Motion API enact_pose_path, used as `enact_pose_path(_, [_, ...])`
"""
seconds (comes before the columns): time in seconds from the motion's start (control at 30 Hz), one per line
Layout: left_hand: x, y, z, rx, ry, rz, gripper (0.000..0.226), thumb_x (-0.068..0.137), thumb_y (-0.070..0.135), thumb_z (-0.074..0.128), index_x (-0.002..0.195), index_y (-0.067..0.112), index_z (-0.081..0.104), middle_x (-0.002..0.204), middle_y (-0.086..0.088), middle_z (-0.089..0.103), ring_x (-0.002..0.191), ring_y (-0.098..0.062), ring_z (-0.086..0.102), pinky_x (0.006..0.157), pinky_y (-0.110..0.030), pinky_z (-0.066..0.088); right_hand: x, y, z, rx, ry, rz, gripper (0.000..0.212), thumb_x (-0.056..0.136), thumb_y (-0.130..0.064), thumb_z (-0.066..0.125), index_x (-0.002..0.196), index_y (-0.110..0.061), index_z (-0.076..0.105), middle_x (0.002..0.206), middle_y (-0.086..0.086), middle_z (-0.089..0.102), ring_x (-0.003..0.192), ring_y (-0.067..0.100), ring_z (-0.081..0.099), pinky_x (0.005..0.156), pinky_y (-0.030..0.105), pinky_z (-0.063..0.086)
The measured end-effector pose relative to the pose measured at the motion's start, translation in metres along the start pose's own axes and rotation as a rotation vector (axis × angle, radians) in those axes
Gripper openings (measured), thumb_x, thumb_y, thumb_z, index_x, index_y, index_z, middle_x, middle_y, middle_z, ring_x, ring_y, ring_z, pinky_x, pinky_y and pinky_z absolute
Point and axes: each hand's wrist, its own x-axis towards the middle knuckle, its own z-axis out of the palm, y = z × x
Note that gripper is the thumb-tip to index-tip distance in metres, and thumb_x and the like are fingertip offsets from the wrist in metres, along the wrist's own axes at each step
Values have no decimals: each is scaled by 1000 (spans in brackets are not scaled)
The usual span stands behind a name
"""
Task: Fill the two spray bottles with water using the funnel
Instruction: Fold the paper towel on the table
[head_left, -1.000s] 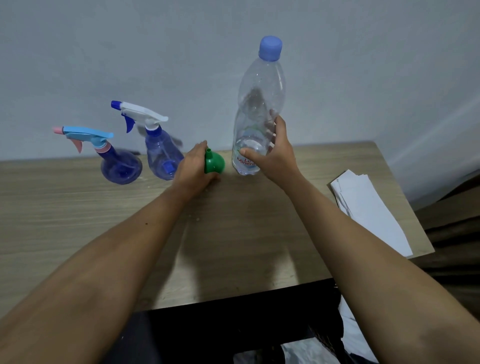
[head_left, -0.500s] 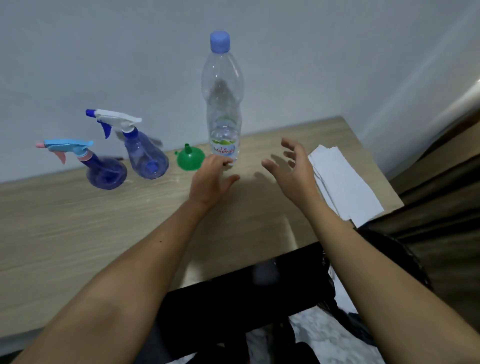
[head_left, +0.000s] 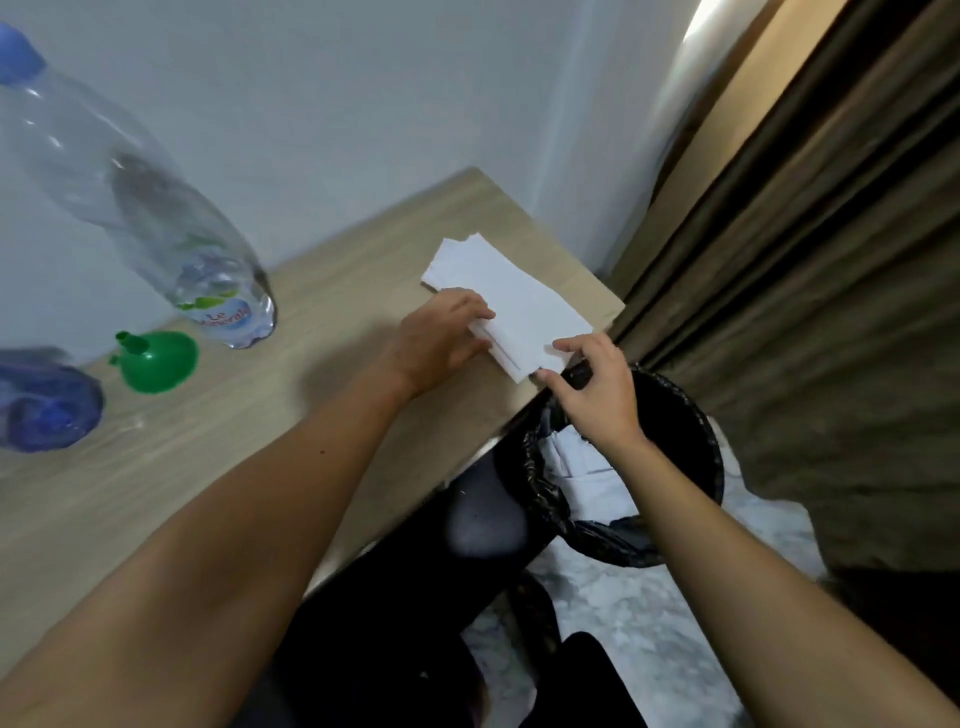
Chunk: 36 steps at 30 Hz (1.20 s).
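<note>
Both hands on paper stack (head_left: 511, 306) at worktop (head_left: 260, 415) corner: left hand (head_left: 441, 338) fingers flat on it, right hand (head_left: 592, 384) pinching its near edge. Funnel (head_left: 161, 361), water bottle (head_left: 156, 218), spray bottle (head_left: 44, 405) well left of hands.

Both hands on white tissue stack (head_left: 511, 306) at table (head_left: 291, 415) corner, left hand (head_left: 441, 338) seemingly pressing, right hand (head_left: 592, 384) pinching near edge

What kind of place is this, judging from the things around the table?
Probably a room in a home or hotel, not a workshop: a small wooden table against a plain wall, a heavy brown curtain beside it, and a bin with a black liner on a marble-patterned floor.
</note>
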Motion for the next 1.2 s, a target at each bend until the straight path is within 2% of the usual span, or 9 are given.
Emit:
enact_pose_path(0.13, [12,6,19,-18,-58,25,35,96,35,70,123,12,74,132,-8,71,127,-28,66,99,-44,59,-8,18,3,-50,-30,3,31,82,-26,90,108,-18,75,110,-4,66,111,22,63,102,36,48])
enact_pose_path(0.3, [17,5,29,-8,-109,26,31,95,26,79,122,12,75,128,-7,73,122,-28,68,96,-45,59,-9,25,14,-41,11,8,25,85,-26,88,104,-16,75,105,-1,69,105,23,65,96,31,48])
enact_pose_path(0.5, [24,4,31,3,-136,19,35,93,30,81,123,13,75,126,-7,72,120,-30,66,95,-43,57,-1,29,24,-93,29,11,9,91,-20,81,96,-18,75,102,-5,67,101,24,63,86,22,39])
enact_pose_path(0.6, [30,4,31,2,-150,24,37,89,29,85,122,15,77,124,-6,72,118,-29,65,91,-41,55,0,29,23,-92,39,-5,5,94,-20,76,95,-18,73,103,-6,63,100,23,62,86,30,47])
enact_pose_path(0.7, [34,2,31,-16,-151,38,29,86,27,88,113,18,81,116,-3,74,110,-29,66,86,-39,54,0,29,21,-71,5,-23,24,89,-24,83,108,-19,69,109,-7,59,100,18,61,88,29,50])
enact_pose_path(0.77, [38,3,30,-31,-169,27,26,84,28,89,108,21,83,113,0,75,108,-28,65,86,-44,55,2,30,21,-61,5,-16,29,87,-25,85,110,-18,69,111,-6,58,100,18,61,89,29,51])
enact_pose_path(0.93, [47,3,28,-72,-230,-55,23,79,32,92,101,31,84,108,9,76,106,-20,61,85,-49,55,5,32,24,-83,63,-61,8,93,-20,79,97,-17,73,104,-5,64,97,17,62,87,35,53])
enact_pose_path(1.03, [47,2,28,-107,-187,-73,16,83,25,90,98,29,85,105,7,78,103,-19,63,82,-49,56,5,31,20,-87,69,-87,4,96,-20,75,96,-17,73,103,-4,67,98,21,62,87,37,53])
enact_pose_path(1.2, [45,2,25,-114,-9,-16,9,86,18,85,94,20,82,100,1,79,97,-25,69,80,-42,57,11,21,10,-68,96,-119,2,97,-19,73,97,-18,74,102,-5,70,95,23,63,86,38,52])
